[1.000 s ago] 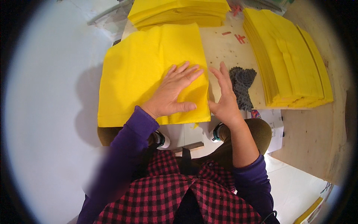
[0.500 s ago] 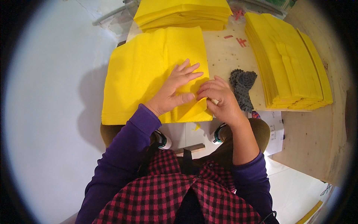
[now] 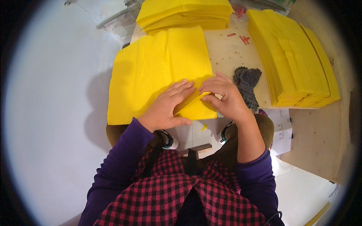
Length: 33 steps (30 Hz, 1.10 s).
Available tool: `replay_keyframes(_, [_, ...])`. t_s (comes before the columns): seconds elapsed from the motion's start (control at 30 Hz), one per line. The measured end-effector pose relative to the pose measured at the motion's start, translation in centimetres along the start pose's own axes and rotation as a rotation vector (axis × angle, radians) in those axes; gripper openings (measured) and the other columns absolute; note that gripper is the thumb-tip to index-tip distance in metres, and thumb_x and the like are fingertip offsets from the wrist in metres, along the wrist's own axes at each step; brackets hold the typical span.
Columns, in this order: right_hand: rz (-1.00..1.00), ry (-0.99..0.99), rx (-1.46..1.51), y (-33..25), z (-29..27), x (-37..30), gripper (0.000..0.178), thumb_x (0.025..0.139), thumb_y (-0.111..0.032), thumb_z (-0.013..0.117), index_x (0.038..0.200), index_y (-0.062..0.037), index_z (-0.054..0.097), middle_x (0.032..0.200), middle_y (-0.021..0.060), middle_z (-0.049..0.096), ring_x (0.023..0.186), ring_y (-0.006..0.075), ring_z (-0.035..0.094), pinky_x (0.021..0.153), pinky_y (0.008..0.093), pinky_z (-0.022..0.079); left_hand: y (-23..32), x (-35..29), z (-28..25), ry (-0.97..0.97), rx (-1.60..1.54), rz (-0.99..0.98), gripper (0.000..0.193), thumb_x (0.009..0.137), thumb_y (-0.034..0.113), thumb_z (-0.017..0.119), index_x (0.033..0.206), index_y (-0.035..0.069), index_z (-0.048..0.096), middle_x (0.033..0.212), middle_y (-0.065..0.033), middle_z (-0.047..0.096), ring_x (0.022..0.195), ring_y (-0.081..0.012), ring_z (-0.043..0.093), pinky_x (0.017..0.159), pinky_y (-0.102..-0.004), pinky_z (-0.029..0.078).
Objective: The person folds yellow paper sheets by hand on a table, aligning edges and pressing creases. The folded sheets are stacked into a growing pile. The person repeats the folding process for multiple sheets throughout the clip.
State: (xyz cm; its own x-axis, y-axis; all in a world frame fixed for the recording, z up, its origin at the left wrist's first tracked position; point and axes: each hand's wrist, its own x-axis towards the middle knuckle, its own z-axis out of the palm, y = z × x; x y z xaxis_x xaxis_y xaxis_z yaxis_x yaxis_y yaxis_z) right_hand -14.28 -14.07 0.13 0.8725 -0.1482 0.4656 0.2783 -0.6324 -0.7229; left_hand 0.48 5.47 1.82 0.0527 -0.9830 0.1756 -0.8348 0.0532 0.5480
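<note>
In front of me lies a flat yellow fabric sheet [image 3: 151, 64], apparently felt-like, its near edge reaching out over my knees. My left hand [image 3: 166, 106] rests palm down near that edge, fingers stretched out toward the lifted part. My right hand [image 3: 225, 96] pinches the near right corner of the top layer between thumb and fingers. The corner is folded up and back, and more yellow shows underneath it. Whether one or more layers are in the pinch cannot be made out.
A dark grey knitted strip [image 3: 247, 87] lies on the wooden table [image 3: 230, 51] beside my right hand. One yellow stack [image 3: 184, 15] sits at the far side, another yellow stack [image 3: 290, 60] at the right. A white wall [image 3: 56, 94] stands close on the left.
My left hand has come down from above the sheet and now lies flat on it, nearer the edge. My right hand has raised the corner and folded it further back.
</note>
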Motion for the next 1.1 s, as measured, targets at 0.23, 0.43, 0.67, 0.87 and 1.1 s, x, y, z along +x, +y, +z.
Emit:
replay_keyframes(0.23, [0.023,0.086,0.029,0.3,1.0,0.6,0.014,0.080,-0.009,0.070,0.093,-0.0053,0.065,0.091,0.0076,0.065,0.093,0.0271,0.062,0.104,0.0456,0.037,-0.9,0.0,0.1,-0.032,-0.043,-0.023,0.069,0.089,0.040,0.059,0.143,0.001,0.040,0.148,-0.0220,0.038,0.139,-0.0378,0.032,0.115,-0.0427,0.026])
replay_keyframes(0.43, [0.130,0.316,0.082,-0.3,0.6,-0.1,0.016,0.077,-0.001,0.073,0.091,-0.0014,0.064,0.092,0.0076,0.064,0.089,0.0216,0.060,0.089,0.0313,0.045,-1.3,-0.3,0.1,-0.019,-0.224,-0.136,0.057,0.098,0.034,0.047,0.144,0.001,0.038,0.149,-0.0197,0.038,0.139,-0.0364,0.033,0.115,-0.0413,0.025])
replay_keyframes(0.67, [0.239,-0.034,0.183,0.1,-2.3,-2.5,0.024,0.072,-0.001,0.077,0.093,-0.0040,0.067,0.093,0.0053,0.061,0.090,0.0205,0.058,0.083,0.0292,0.046,-0.6,-0.2,-0.5,-0.020,-0.231,-0.146,0.059,0.099,0.039,0.043,0.144,0.001,0.038,0.147,-0.0183,0.041,0.140,-0.0353,0.031,0.115,-0.0406,0.024])
replay_keyframes(0.87, [0.280,-0.139,0.183,0.1,-1.7,-2.9,0.027,0.068,-0.003,0.079,0.093,-0.0062,0.068,0.094,0.0078,0.056,0.089,0.0227,0.057,0.078,0.0309,0.047,-0.8,0.0,-0.5,-0.077,-0.255,-0.141,0.069,0.098,0.047,0.041,0.145,-0.003,0.036,0.151,-0.0198,0.035,0.142,-0.0322,0.028,0.117,-0.0400,0.018])
replay_keyframes(1.1, [0.309,-0.135,0.231,0.6,-1.0,-2.9,0.018,0.071,0.000,0.077,0.087,-0.0047,0.068,0.089,0.0039,0.057,0.080,0.0170,0.056,0.073,0.0277,0.046,-0.8,0.0,-0.5,-0.078,-0.244,-0.145,0.067,0.098,0.046,0.041,0.144,-0.003,0.036,0.152,-0.0189,0.034,0.143,-0.0319,0.027,0.117,-0.0398,0.017])
